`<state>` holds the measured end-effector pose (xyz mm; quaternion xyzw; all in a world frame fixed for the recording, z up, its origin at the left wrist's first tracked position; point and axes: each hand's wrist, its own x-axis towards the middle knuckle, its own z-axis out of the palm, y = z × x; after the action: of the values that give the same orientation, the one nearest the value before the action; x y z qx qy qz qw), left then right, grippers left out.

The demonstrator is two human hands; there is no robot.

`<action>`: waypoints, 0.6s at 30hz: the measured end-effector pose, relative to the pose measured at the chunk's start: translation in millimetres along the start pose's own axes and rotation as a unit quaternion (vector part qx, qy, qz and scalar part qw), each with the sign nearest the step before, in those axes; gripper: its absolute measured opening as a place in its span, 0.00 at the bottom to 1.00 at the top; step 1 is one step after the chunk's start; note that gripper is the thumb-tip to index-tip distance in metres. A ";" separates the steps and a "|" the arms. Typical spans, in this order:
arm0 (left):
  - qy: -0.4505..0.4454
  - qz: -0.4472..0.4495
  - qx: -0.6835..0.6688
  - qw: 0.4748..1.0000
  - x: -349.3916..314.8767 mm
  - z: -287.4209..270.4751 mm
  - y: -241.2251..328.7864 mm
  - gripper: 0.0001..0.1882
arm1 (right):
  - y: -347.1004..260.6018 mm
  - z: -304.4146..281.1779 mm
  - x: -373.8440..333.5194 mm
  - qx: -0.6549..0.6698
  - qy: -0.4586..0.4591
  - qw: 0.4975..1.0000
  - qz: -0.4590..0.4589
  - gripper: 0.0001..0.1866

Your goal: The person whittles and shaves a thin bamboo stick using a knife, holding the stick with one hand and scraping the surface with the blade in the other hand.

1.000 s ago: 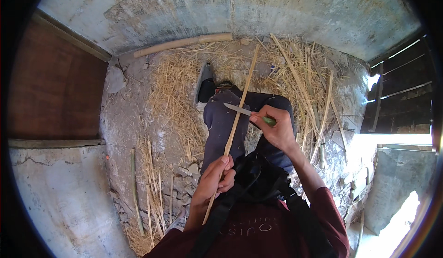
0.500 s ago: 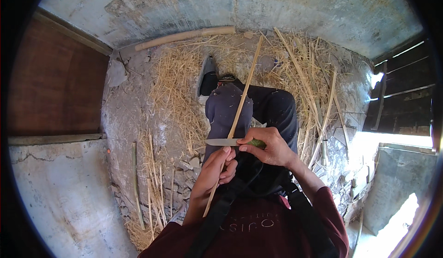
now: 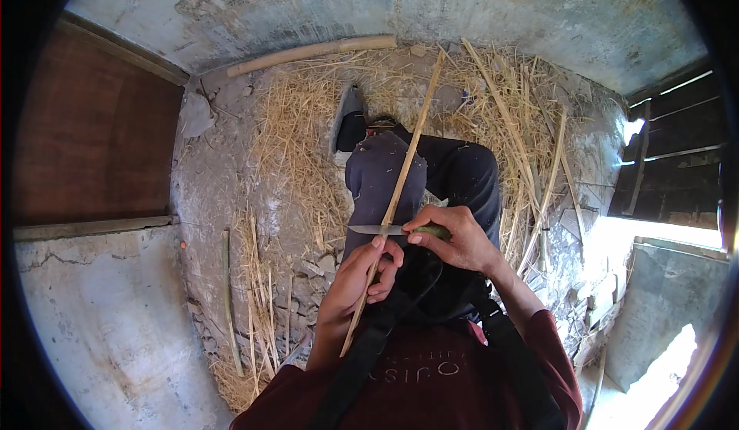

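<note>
A long, thin bamboo strip (image 3: 412, 149) slants across my bent leg, from the straw at the far side down to beside my left forearm. My left hand (image 3: 362, 276) is wrapped round its near part, thumb up by the blade. In my right hand (image 3: 454, 237) is a knife (image 3: 373, 230) with a green handle; the fingers close round the handle. Its pale blade points left and lies across the strip, just beyond my left thumb. Whether the edge bites into the strip cannot be made out.
Straw-like shavings (image 3: 296, 137) cover the floor on both sides of my legs. More split strips (image 3: 550, 176) lie at the right. A thick bamboo pole (image 3: 312, 54) rests along the far wall (image 3: 431, 10). A greenish stick (image 3: 229, 299) and rubble lie at the left.
The knife and my right hand have shifted slightly right and away from me. More of the blade now crosses the strip, and my left hand has opened its grip a little.
</note>
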<state>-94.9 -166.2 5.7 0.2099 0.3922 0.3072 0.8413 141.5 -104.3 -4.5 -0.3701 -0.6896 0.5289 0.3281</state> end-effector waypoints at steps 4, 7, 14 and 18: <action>-0.033 0.009 -0.059 0.998 0.2 0.3 -0.6 0.28 | -2.8 -1.8 4.8 -0.012 0.041 0.999 0.005 0.10; -0.027 0.019 -0.047 0.998 0.6 2.1 -0.3 0.27 | -4.7 -1.9 3.4 0.001 0.066 0.998 0.015 0.12; 0.018 0.053 0.007 0.998 3.7 3.9 -8.0 0.22 | -2.7 -10.3 -5.4 0.060 0.091 0.993 0.042 0.17; 0.043 0.051 0.037 0.997 -0.2 6.6 -7.6 0.21 | -7.9 -9.3 -13.7 0.126 0.136 0.981 0.048 0.17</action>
<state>-87.1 -172.6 5.3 0.2472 0.4276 0.3436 0.7987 155.1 -112.8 4.5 -0.4271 -0.5476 0.5715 0.4372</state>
